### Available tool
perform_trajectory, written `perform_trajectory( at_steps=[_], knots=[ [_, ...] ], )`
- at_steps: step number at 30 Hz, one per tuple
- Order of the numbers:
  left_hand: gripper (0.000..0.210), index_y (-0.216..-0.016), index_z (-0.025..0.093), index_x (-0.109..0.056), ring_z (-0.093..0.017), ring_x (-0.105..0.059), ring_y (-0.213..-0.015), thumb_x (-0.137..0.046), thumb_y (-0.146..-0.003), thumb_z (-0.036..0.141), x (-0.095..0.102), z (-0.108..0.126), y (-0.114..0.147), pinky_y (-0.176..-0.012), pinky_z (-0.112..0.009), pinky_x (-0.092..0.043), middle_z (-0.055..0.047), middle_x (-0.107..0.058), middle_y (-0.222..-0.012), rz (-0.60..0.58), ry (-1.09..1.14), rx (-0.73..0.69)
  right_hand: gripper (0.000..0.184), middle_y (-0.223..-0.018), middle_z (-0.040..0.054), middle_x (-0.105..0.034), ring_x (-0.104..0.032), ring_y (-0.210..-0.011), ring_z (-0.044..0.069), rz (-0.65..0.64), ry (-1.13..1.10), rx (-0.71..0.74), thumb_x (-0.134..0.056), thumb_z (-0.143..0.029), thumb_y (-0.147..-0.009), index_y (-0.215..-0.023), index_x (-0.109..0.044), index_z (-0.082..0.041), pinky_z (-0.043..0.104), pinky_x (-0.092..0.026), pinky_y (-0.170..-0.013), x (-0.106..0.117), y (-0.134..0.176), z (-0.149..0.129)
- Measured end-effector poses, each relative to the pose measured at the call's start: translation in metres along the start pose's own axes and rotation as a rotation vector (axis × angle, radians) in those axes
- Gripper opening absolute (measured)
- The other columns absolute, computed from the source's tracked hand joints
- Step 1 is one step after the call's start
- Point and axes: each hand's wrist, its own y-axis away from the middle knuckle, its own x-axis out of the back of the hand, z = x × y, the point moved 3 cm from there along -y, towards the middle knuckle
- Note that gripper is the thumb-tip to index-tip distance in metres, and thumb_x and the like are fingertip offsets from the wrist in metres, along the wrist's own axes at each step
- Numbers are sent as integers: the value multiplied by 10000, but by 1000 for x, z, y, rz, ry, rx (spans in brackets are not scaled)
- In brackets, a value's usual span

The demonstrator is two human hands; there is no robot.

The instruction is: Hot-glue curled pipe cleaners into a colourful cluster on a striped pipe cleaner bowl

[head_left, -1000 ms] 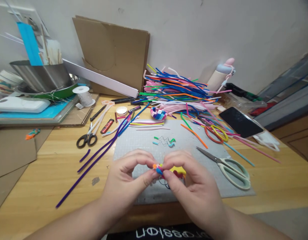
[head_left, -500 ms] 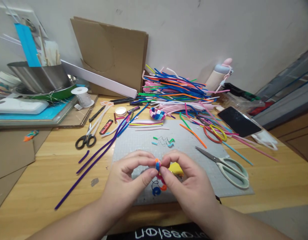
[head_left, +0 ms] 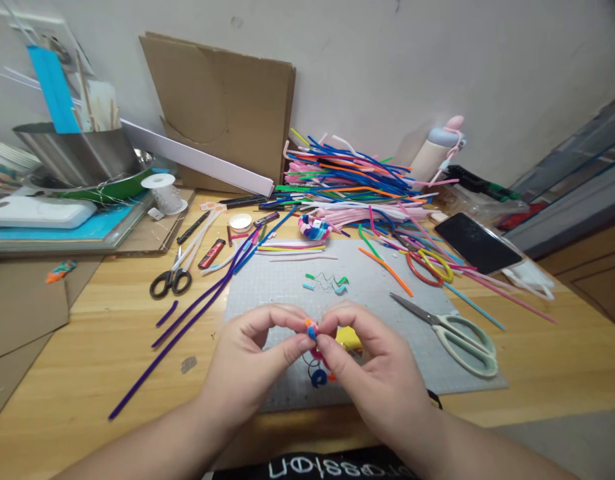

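Between the fingertips of both hands is a small pipe cleaner piece [head_left: 312, 330] in orange, blue and pink. My left hand [head_left: 260, 357] pinches it from the left with thumb and forefinger. From the other side, my right hand [head_left: 364, 360] grips it the same way, so much of it is covered. Under the hands dangles or lies a dark blue curl [head_left: 318, 379] with thin dark wire; I cannot tell whether it joins the held piece. Something yellow [head_left: 348, 337] shows behind my right fingers. Wavy green and light-blue pieces [head_left: 326, 283] lie beyond on the grey cutting mat [head_left: 282, 273].
Green-handled scissors [head_left: 450, 337] lie at right, black-handled scissors [head_left: 172, 280] at left. Long purple pipe cleaners [head_left: 187, 333] slant across the wooden table. A large pile of pipe cleaners [head_left: 357, 173] sits at the back, near a phone [head_left: 477, 243]. A wire spool [head_left: 164, 193] stands back left.
The held piece has tilted slightly between my fingertips, its orange end shifting left. The dark blue curl beneath has swung a little right. Both hands keep nearly the same place.
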Motion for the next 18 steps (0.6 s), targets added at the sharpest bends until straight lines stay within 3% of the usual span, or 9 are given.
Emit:
perform_trajectory(
  at_steps=[18],
  knots=[
    [89, -694, 248, -729, -126, -621, -792, -762, -724, 171, -2, 0, -2, -796, -270, -473, 21, -691, -798, -71, 44, -3, 68, -748, -16, -630, -583, -770, 171, 0, -12, 20, -596, -218, -849, -789, -621, -236, 342, -428, -730, 0, 1, 0]
  ],
)
